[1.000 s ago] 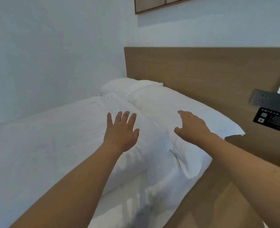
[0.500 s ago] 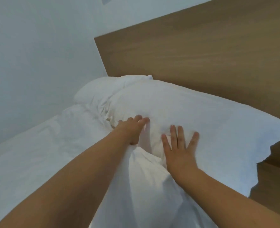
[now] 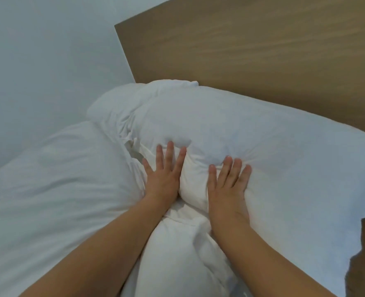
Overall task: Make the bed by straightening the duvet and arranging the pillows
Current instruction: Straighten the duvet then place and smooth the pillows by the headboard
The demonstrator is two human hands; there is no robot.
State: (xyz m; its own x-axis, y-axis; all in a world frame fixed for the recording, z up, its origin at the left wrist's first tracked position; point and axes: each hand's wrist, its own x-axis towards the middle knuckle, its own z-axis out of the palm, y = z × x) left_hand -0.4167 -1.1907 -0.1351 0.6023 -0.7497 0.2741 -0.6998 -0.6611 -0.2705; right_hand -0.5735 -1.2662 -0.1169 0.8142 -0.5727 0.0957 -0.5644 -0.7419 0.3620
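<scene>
Seemingly flat hands (image 3: 195,185) on pillow (image 3: 263,142)

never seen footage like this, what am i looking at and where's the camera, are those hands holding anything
There is no machine here: a person wears one wide-angle camera on the head, looking forward and down at their own hands. The left hand and the right hand lie flat with straight fingers, pressing into the near pillow; neither grips anything. A second pillow lies beyond it, near the wall. Both lie against the wooden headboard. The white duvet covers the bed on the left.
</scene>
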